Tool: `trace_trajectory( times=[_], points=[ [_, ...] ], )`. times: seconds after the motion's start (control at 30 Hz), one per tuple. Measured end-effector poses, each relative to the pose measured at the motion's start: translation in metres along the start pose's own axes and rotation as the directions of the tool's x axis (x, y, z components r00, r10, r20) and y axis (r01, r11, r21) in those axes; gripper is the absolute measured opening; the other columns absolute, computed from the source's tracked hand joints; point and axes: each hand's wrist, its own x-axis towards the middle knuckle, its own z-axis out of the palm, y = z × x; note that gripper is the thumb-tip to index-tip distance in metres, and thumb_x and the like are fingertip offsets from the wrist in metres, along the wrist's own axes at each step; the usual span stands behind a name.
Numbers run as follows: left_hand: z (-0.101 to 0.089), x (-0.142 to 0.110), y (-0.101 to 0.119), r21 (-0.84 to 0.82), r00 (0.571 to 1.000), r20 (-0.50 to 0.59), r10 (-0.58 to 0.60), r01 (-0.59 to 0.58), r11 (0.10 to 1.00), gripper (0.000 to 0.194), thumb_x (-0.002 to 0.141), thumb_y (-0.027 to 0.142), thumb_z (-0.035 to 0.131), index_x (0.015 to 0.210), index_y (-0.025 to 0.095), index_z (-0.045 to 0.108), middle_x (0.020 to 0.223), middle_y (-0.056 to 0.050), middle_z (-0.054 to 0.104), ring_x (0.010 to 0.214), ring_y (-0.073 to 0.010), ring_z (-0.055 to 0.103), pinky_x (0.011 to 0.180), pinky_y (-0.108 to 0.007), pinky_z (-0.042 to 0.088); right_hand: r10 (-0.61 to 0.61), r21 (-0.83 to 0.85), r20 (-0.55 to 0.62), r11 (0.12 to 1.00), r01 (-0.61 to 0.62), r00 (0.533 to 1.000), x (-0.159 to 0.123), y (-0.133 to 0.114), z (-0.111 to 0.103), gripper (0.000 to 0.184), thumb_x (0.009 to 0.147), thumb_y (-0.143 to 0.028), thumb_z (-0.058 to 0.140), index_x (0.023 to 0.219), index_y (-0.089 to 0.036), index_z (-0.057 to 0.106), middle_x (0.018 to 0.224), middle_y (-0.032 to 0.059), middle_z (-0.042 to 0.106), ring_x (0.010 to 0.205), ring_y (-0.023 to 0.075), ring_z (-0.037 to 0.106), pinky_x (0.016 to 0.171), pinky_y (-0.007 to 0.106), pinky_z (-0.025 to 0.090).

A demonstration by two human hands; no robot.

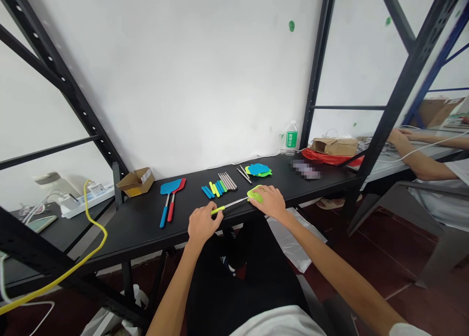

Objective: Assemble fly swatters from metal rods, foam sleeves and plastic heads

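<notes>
The right hand [269, 200] partly hides the green swatter [235, 203]'s head — gripped there, its handle pinched in the left hand [205, 221], low over the black table [135, 227]'s front edge. The bottle [291, 138]'s green label — too small to read.

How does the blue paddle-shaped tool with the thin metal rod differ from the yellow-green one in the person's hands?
The blue tool lies untouched, while the yellow-green tool has the left hand on its handle and the right hand over its head. The blue head points toward the wall; the yellow-green head points right. Both have a coloured handle, thin rod and flat head.
</notes>
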Motion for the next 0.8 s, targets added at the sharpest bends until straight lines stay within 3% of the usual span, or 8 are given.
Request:
trace_trajectory(
  times=[0.17,0.33,0.4,0.47,0.6,0.7,0.8],
  points=[
    [0.001,0.001,-0.001,-0.011,1.000,0.013,-0.019,0.019,1.000,0.022,0.093,0.044,0.047,0.089,0.025,0.058,0.073,-0.001,0.067,0.071,-0.0209,0.063,0.061,-0.028,0.030,0.000,0.025,0.064,1.000,-0.002,0.998,0.002,0.000,-0.008,0.049,0.086,-0.066,0.056,0.121,-0.034,0.068,0.134,0.0025,0.061,0.116,0.0289,0.053,0.095,0.041,0.040],
    [0.002,0.001,-0.001,-0.023,1.000,0.001,-0.018,0.018,1.000,0.022,0.093,0.044,0.048,0.089,0.025,0.058,0.073,-0.001,0.067,0.072,-0.0212,0.062,0.060,-0.028,0.029,-0.156,0.098,0.255,0.986,0.134,0.954,0.001,0.000,-0.027,0.069,0.073,-0.075,0.066,0.129,-0.034,0.061,0.139,0.0042,0.057,0.119,0.0312,0.054,0.094,0.043,0.043],
    [0.002,0.001,-0.001,-0.027,1.000,0.005,-0.019,0.019,0.999,0.022,0.092,0.044,0.048,0.089,0.025,0.059,0.072,-0.001,0.067,0.072,-0.0212,0.062,0.060,-0.028,0.028,-0.215,0.112,0.313,0.976,0.189,0.925,-0.001,-0.002,-0.033,0.077,0.068,-0.071,0.073,0.133,-0.033,0.058,0.141,0.0062,0.056,0.119,0.0320,0.054,0.092,0.042,0.044],
    [0.002,0.002,-0.001,-0.034,1.000,0.016,-0.024,0.025,0.999,0.022,0.092,0.045,0.048,0.089,0.025,0.059,0.073,-0.001,0.067,0.071,-0.0208,0.062,0.060,-0.028,0.028,-0.234,0.109,0.331,0.972,0.210,0.914,-0.001,-0.005,-0.038,0.069,0.072,-0.062,0.075,0.132,-0.031,0.059,0.137,0.0071,0.058,0.116,0.0317,0.057,0.089,0.040,0.046],
    [0.001,0.003,-0.003,-0.073,0.998,0.038,-0.047,0.050,0.996,0.023,0.093,0.045,0.047,0.088,0.025,0.058,0.072,0.000,0.067,0.071,-0.0200,0.062,0.060,-0.027,0.028,-0.261,0.179,0.252,0.959,0.220,0.932,0.002,-0.004,-0.051,0.033,0.093,-0.044,0.056,0.121,-0.030,0.066,0.120,0.0057,0.069,0.102,0.0272,0.064,0.081,0.032,0.045],
    [0.001,0.003,-0.004,-0.107,0.997,0.053,-0.062,0.067,0.992,0.024,0.094,0.045,0.045,0.089,0.026,0.058,0.071,0.000,0.067,0.072,-0.0200,0.062,0.059,-0.027,0.027,-0.204,0.274,0.122,0.947,0.164,0.971,0.008,0.006,-0.065,0.036,0.098,-0.037,0.045,0.127,-0.027,0.064,0.102,0.0072,0.073,0.087,0.0251,0.066,0.076,0.031,0.045],
    [0.001,0.004,-0.005,-0.114,0.997,0.054,-0.061,0.066,0.991,0.024,0.094,0.046,0.045,0.089,0.026,0.058,0.071,0.000,0.066,0.071,-0.0201,0.062,0.059,-0.027,0.027,-0.092,0.416,-0.038,0.904,0.099,0.995,0.012,0.020,-0.077,0.046,0.095,-0.037,0.048,0.139,-0.025,0.054,0.103,0.0068,0.072,0.076,0.0226,0.064,0.076,0.033,0.046]
  ],
)
